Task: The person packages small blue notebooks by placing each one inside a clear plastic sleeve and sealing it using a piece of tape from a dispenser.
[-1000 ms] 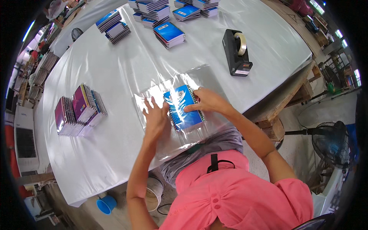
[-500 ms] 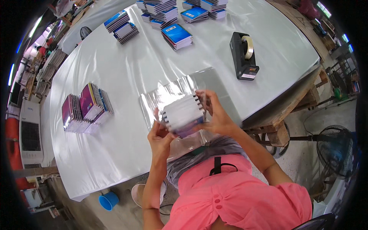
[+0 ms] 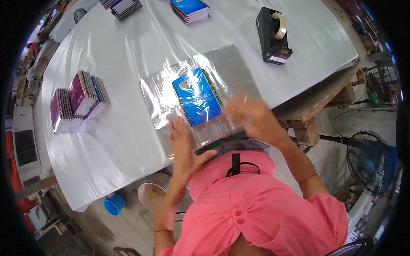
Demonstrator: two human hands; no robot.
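A stack of spiral-bound notebooks (image 3: 199, 106) lies flat with a shiny blue cover and a label facing up, coils along its left and right sides. Under it spreads clear plastic film (image 3: 239, 68), which throws bright glare. My left hand (image 3: 184, 147) is open just below the stack's lower left corner, its fingers apart and the thumb stretched to the right. Close to the stack's lower right corner is my right hand (image 3: 254, 117), smeared by motion. Its fingers are too blurred to read, and I cannot tell whether it touches the film.
Purple-covered notebooks (image 3: 79, 100) stand in stacks on the left of the white-covered table (image 3: 115, 153). More blue notebooks (image 3: 191, 9) sit at the far side. A black tape dispenser (image 3: 273, 38) is at the far right. Beyond the table's right edge stands a fan (image 3: 369, 162); a blue bucket (image 3: 114, 205) is below left.
Both hands have let go of the notebook stack, which was held tilted and now lies flat, blue cover up. My right hand has drawn off to the right. The whole view has shifted.
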